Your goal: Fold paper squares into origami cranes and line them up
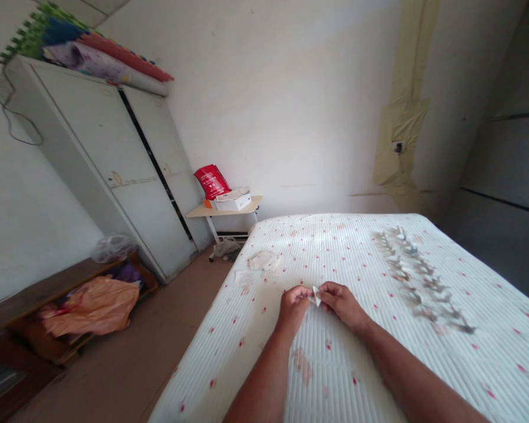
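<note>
A small piece of folded white paper is pinched between my two hands, above the middle of the bed. My left hand has its fingers closed on the paper's left side. From the right, my right hand grips the other edge between thumb and fingers. Off to the right lie rows of small folded paper figures, blurred, in white, grey and brownish tones. A crumpled, pale flat bundle and some printed paper rest beyond my left hand.
The bed has a ribbed white cover with red dots. Behind its far left corner stands a small table with a red bag and a white box. A grey cabinet and a low wooden bench flank the left side.
</note>
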`<state>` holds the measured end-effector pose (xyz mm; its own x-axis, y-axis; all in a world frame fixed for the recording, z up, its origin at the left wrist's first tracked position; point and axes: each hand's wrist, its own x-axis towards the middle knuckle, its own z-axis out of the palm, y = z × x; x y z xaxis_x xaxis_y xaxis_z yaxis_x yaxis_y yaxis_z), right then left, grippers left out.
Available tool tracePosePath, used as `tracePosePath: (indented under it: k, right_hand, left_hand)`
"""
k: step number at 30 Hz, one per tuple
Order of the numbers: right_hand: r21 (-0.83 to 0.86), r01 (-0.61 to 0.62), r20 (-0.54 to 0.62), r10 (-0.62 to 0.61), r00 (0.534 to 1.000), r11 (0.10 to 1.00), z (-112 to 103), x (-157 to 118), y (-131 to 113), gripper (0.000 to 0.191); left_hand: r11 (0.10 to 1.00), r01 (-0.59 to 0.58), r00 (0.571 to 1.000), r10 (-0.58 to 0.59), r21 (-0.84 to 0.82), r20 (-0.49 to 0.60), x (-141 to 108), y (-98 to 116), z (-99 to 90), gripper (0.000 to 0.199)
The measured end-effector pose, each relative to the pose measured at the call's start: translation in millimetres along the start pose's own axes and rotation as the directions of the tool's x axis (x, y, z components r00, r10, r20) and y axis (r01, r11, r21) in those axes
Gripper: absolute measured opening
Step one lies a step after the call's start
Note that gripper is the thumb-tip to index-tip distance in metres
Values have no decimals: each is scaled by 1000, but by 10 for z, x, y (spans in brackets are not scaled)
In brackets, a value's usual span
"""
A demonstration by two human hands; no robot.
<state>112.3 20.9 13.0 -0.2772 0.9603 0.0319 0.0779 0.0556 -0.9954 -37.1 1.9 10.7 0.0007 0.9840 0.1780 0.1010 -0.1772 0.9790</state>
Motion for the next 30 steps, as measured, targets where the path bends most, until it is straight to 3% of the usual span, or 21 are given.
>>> tracePosePath:
  k: [4,10,18,22,26,30]
  right_hand:
    - [1,0,-2,0,1000,1000,-4,-8,-29,29]
    - [6,20,20,-20,1000,1000,1,0,-20,31]
    - [-81,56,61,-51,997,995,-56,-1,15,26]
    - [-85,183,12,-183,983,979,-72,14,50,15]
    - [-93,385,11,-385,923,918,-65,14,35,15]
    - [-121,409,86,-400,912,905,-58,-7,7,8]
  left_hand:
    - [999,8,999,-6,-34,41,0,22,7,18]
    - [999,-24,999,25,36,-26,6,25,51,13]
    - [991,52,994,-63,-123,-90,15,52,28,8]
    - [988,88,986,-104,-124,-134,20,42,13,7]
    - [979,115,981,-138,-168,-135,17,53,16,8]
    - [972,136,980,-160,-191,-115,9,66,25,11]
